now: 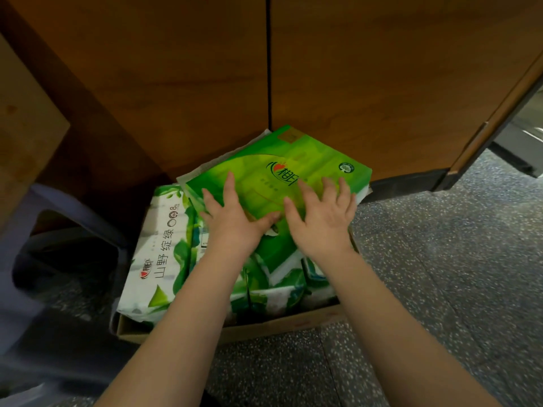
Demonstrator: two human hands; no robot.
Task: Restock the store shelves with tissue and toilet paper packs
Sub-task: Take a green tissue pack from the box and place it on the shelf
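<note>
Green tissue pack [296, 160]: lies tilted on top of the other packs in the cardboard box [264, 326], its far corner close against the wooden cabinet panels [382, 69]. Both hands rest on its upper face.

Far left: a purple plastic stool [44, 230] stands on the speckled floor [440, 274], beside the box.

Left part of the box: a white-and-green tissue pack [158, 254] with printed characters lies lengthwise, partly under the green tissue pack and just left of the left forearm.

Left hand [235, 218]: palm down on the near left part of the green tissue pack, fingers straight and spread, thumb angled right toward the other hand.

Right hand [323, 221]: palm down on the near right part of the same pack, fingers spread, fingertips reaching toward its right edge. The two hands lie just beside each other.

Under the forearms: further green-and-white packs [279, 277] fill the box.
</note>
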